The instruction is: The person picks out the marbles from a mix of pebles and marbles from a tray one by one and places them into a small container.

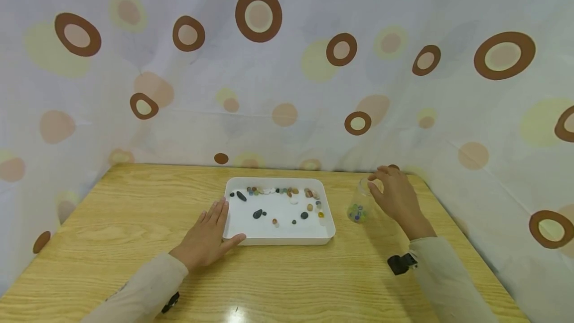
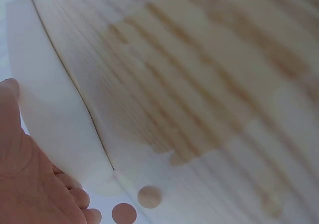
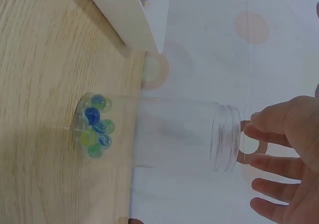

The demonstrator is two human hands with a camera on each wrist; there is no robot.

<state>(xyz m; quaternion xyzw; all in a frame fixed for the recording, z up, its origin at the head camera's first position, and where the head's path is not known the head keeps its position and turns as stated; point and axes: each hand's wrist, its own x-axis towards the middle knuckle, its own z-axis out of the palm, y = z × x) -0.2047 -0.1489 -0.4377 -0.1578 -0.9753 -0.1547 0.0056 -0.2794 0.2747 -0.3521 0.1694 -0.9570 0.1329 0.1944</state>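
A pale yellow-brown, wood-grained surface is the landmark. Directly behind it rises a white, lightly creased backdrop, which also runs along the surface's left and right sides. Its print mixes brown rounded rings with pale centres, plain peach discs and soft yellow blots. A small solid brown oval sits just above the surface's back edge. Bright white glare shows on the surface's near part.

Marbles are gathered, centre left, in the clear jar, its rim closely faced by the right hand, lower right!
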